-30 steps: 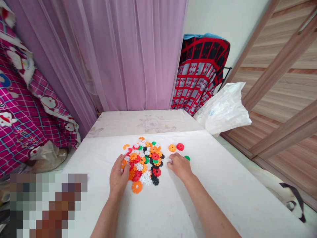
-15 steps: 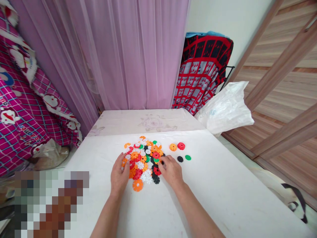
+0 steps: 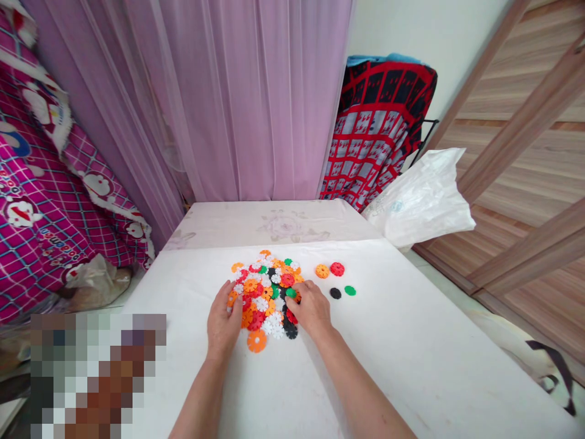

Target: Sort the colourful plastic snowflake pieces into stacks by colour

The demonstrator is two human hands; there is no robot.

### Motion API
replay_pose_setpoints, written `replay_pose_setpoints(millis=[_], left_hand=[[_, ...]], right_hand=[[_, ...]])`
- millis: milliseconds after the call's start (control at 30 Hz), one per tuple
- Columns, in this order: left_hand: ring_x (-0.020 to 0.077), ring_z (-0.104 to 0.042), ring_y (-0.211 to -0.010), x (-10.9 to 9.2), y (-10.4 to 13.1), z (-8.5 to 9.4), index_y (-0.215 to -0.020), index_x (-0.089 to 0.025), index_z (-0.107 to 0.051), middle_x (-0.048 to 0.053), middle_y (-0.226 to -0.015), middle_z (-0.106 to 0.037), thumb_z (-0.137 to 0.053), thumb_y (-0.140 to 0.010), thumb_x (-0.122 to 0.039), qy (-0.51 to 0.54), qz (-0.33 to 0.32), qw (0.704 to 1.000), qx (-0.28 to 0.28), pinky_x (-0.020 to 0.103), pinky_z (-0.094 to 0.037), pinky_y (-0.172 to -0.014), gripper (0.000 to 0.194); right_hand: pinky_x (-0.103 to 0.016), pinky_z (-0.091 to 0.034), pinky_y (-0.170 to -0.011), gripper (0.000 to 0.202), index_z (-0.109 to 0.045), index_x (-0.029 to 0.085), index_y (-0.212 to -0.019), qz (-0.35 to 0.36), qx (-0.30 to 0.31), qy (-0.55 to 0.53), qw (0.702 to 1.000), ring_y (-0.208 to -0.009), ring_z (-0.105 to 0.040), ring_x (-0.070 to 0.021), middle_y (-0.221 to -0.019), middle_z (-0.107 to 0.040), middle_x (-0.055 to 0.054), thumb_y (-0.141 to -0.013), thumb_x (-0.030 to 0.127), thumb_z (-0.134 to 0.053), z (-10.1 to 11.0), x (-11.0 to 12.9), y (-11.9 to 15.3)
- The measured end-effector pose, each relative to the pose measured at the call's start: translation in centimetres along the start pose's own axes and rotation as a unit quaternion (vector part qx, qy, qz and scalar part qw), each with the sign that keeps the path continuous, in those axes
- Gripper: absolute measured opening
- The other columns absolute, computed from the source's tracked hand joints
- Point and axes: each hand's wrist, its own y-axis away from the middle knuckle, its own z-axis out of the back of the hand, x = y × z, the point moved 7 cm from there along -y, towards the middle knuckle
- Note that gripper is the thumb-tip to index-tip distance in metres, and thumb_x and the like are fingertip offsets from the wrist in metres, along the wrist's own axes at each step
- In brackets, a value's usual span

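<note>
A pile of small notched plastic discs (image 3: 260,303), shaped like flowers in orange, red, white, green and black, lies on the white-covered table. My left hand (image 3: 223,322) rests at the pile's left edge, thumb and fingers apart, touching the outer discs. On the other side, my right hand (image 3: 312,310) reaches over the right edge with thumb and forefinger apart, holding nothing that I can see. A green disc (image 3: 291,292) lies at its fingertips. Some discs under the right hand are hidden.
Right of the pile lie a separate orange disc (image 3: 322,271), red disc (image 3: 337,269), black disc (image 3: 335,293) and green disc (image 3: 350,291). A white plastic bag (image 3: 423,201) stands at the table's right far corner. Purple curtains (image 3: 256,103) hang behind the table (image 3: 388,366).
My right hand has moved slightly left, further over the pile, with its fingertips now at the green disc. The left hand stays nearly in place. The view has shifted a little.
</note>
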Motion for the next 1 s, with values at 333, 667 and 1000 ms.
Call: replay_pose_setpoints(millis=[333,667,1000], left_hand=[[0.0232,-0.053,-0.127,-0.1,0.0,0.1,-0.121,-0.024,-0.061,0.007,-0.137,-0.058,-0.053,-0.084,-0.035,0.002,0.007,1.000,-0.003,0.041,-0.039,-0.110,0.040],[0.0232,-0.050,-0.130,0.2,0.0,-0.1,-0.123,-0.024,-0.059,0.007,-0.139,-0.056,-0.051,-0.085,-0.038,0.009,0.017,1.000,0.006,0.041,-0.037,-0.112,0.042],[0.0229,-0.049,-0.131,0.3,-0.1,-0.3,-0.124,-0.022,-0.059,0.008,-0.140,-0.055,-0.050,-0.084,-0.038,0.000,0.016,1.000,0.010,0.041,-0.034,-0.114,0.044]], right_hand=[[-0.026,-0.040,-0.080,0.022,-0.063,0.023,-0.101,-0.030,-0.002,-0.042,0.999,-0.098,-0.058,-0.0172,-0.103,-0.065,-0.002,-0.080,0.028,-0.057,-0.1,0.1,0.0],[-0.027,-0.042,-0.075,0.031,-0.055,0.023,-0.104,-0.131,-0.120,-0.122,0.977,-0.086,-0.059,-0.0170,-0.101,-0.066,-0.001,-0.076,0.035,-0.057,4.4,-9.5,-0.4],[-0.028,-0.043,-0.073,0.032,-0.054,0.023,-0.103,-0.154,-0.114,-0.148,0.970,-0.082,-0.059,-0.0162,-0.093,-0.066,0.000,-0.073,0.034,-0.059,3.1,-18.3,-0.8]])
